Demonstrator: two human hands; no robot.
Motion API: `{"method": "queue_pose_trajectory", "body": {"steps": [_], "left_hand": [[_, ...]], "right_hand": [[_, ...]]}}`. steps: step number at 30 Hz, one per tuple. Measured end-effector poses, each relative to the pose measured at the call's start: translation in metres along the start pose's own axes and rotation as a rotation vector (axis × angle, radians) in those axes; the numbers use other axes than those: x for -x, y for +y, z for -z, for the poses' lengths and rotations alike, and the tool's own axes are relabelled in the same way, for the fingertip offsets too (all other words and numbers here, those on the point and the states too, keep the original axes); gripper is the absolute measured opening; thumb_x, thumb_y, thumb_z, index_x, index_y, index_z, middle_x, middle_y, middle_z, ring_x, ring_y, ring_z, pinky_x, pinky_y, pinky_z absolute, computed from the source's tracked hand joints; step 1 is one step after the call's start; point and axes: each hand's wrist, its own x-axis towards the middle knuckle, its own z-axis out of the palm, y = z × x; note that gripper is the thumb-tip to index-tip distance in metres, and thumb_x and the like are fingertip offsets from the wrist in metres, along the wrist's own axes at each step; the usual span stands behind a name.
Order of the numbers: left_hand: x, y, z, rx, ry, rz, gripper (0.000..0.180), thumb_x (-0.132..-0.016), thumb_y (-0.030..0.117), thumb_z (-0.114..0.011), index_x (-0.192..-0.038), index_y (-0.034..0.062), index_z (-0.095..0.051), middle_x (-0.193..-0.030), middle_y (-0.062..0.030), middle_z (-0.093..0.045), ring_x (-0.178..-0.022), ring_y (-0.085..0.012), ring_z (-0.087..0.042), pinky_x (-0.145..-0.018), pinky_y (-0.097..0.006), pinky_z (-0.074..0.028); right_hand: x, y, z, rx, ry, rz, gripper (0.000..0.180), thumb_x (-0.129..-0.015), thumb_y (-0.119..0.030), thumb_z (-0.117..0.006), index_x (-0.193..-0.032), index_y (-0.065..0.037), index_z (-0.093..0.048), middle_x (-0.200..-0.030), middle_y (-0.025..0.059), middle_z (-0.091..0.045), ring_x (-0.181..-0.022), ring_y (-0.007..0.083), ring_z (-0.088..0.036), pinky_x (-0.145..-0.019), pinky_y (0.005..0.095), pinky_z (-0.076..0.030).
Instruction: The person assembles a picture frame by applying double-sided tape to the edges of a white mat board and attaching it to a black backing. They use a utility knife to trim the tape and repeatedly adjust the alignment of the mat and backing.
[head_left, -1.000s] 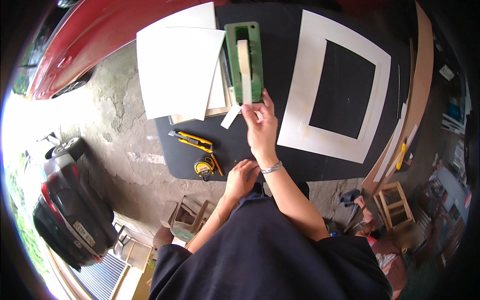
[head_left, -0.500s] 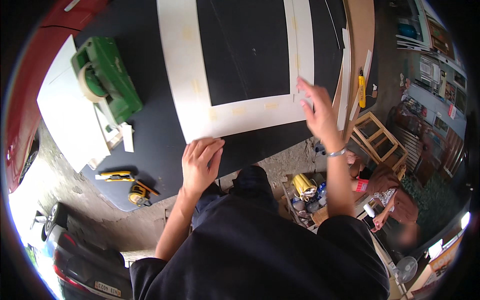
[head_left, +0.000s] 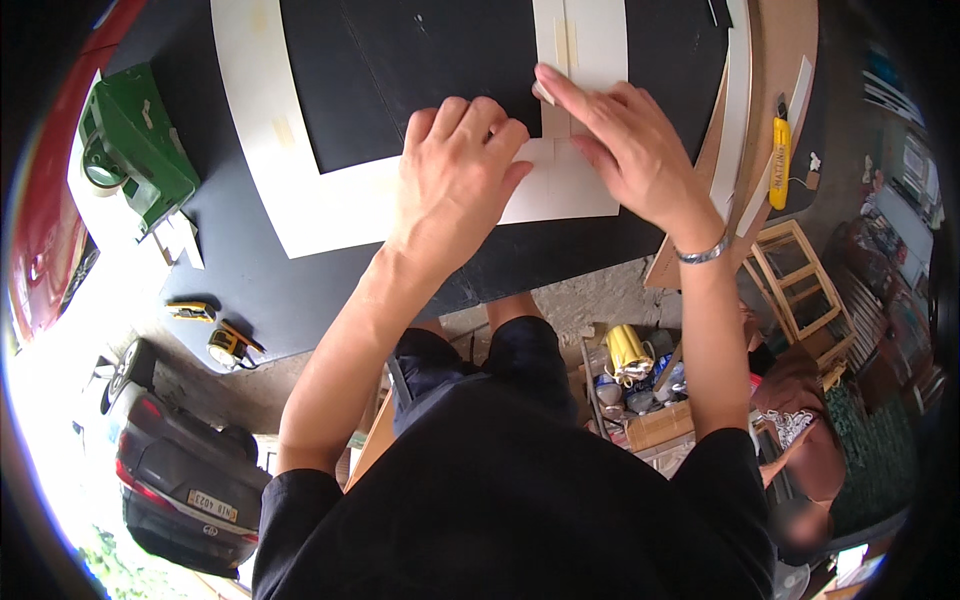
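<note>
A white rectangular border of board strips [head_left: 262, 115] lies on the black table surface, with yellowish tape patches along it. My left hand [head_left: 455, 175] is over its near strip, fingers curled down and their tips hidden; whether anything is in them I cannot tell. Over the right near corner is my right hand [head_left: 640, 150], its index finger stretched out and the thumb apart. A small pale piece [head_left: 544, 94] shows at that index fingertip, beside a strip of yellowish tape [head_left: 566, 45] on the border's right side.
A green tape dispenser [head_left: 145, 140], yellow cutter [head_left: 190, 311] and tape measure [head_left: 228, 345] lie at left. Another yellow cutter [head_left: 779, 165] rests on brown board at right. Below are a yellow can [head_left: 628, 352], wooden frame [head_left: 800, 280] and a seated person [head_left: 805, 410].
My left hand has moved from the border's near left corner rightward and farther over the strip. My right hand now reaches further inward at the right corner. The whole view has shifted.
</note>
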Motion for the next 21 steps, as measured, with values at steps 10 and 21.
{"method": "queue_pose_trajectory", "body": {"steps": [10,21], "left_hand": [[-0.006,0.003,0.001,0.014,-0.078,0.07,0.025,-0.082,0.025,-0.082,-0.099,0.0116,-0.069,-0.102,-0.0038,-0.061,-0.096,-0.0255,-0.057,-0.088,-0.039,-0.043],[-0.016,-0.011,0.007,-0.02,-0.096,-0.087,0.049,-0.078,0.035,-0.083,-0.123,0.0207,-0.07,-0.14,-0.0032,-0.057,-0.131,-0.0262,-0.051,-0.11,-0.045,-0.042]], "right_hand": [[0.003,0.005,-0.004,-0.415,0.214,-0.2,0.084,-0.087,0.008,-0.068,-0.159,-0.02,-0.035,-0.12,0.0101,-0.067,-0.092,0.0216,-0.069,-0.086,0.0334,-0.059],[0.013,-0.018,-0.016,-0.275,0.328,-0.243,0.07,-0.092,0.001,-0.067,-0.155,-0.01,-0.04,-0.12,0.0118,-0.068,-0.102,0.0263,-0.067,-0.089,0.0388,-0.053]]}}
